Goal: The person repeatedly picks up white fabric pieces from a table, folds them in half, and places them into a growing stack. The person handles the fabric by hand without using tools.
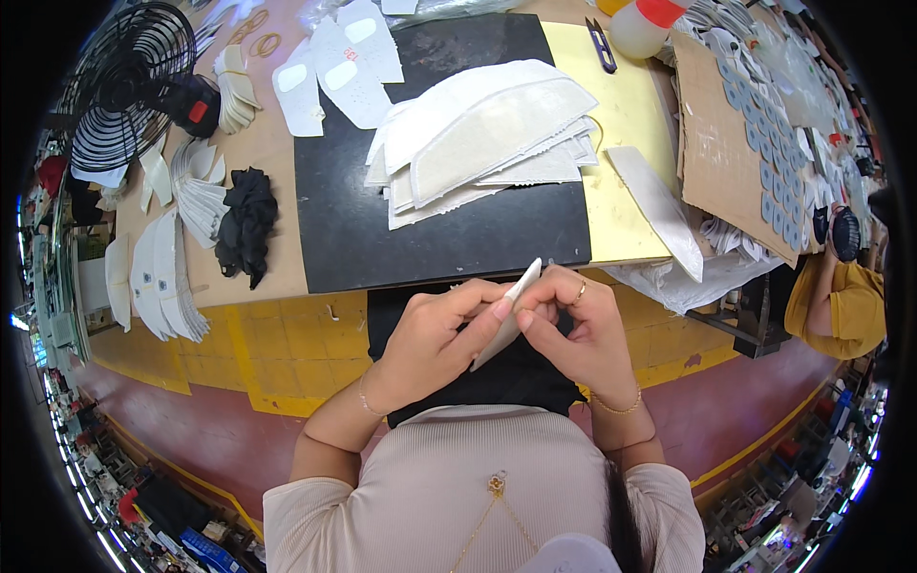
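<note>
Just off the table's near edge, I hold up a thin white fabric piece, seen almost edge-on. My left hand grips it between thumb and fingers. My right hand is closed in a pinch at the piece's right side; its fingertips are partly hidden. Beyond my hands, a stack of cream, curved fabric pieces lies on a black mat. A single long white piece rests to the right, partly on a yellow sheet.
White cut-outs lie at the far left of the mat. A black fan, bundled pieces and black cloth stand left. Purple-handled snips, a red-topped bottle and cardboard with grey tabs are right. Another person's yellow sleeve shows.
</note>
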Available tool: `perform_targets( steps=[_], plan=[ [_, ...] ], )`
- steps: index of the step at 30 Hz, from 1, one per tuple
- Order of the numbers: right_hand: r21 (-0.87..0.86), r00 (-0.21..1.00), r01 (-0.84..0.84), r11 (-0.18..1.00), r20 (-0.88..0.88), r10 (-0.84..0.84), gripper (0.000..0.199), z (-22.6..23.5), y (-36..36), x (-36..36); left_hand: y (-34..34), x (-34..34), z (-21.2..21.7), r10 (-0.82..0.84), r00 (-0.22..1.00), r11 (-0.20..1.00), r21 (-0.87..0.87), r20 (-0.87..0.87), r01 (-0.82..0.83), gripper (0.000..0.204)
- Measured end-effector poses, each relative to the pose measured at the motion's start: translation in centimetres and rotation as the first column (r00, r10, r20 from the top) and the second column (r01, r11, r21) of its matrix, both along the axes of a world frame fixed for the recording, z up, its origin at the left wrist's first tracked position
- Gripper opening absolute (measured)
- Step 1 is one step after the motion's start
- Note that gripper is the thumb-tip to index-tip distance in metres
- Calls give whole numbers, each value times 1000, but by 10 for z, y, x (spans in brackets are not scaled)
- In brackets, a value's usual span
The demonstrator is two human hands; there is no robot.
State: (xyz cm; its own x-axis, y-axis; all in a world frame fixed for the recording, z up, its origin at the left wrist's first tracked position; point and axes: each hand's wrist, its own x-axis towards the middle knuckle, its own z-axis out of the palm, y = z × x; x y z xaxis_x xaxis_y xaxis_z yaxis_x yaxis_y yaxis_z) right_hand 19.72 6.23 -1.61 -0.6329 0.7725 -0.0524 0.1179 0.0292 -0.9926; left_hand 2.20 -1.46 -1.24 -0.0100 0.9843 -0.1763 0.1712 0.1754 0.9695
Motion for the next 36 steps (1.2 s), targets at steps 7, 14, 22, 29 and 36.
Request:
perform_targets(
  steps=[7, 14, 22, 29, 36],
  plan=[
    [165, 979, 168, 972, -146, -145, 15, -20, -3, -8, -1, 12, -7, 178, 980, 982, 79, -84, -171, 22],
    [207, 987, 157, 966, -52, -150, 19, -15, 0, 0, -1, 12, -4, 130, 990, 991, 34, -50, -128, 24],
    [50, 939, 335, 941, -107, -328, 16, -3, -4, 39, -8, -4, -11, 468, 811, 857, 45, 350, -514, 12],
    [-75, 621, 733, 676, -333, -710, 18, -51, 20, 166, 0, -45, -13, 475, 591, 739, 70, 652, -670, 18],
    [-245, 15, 962, 120, -392, -920, 14, -211, 63, 283, 6, -22, 16, 643, 439, 544, 30, 627, -839, 37]
  ],
)
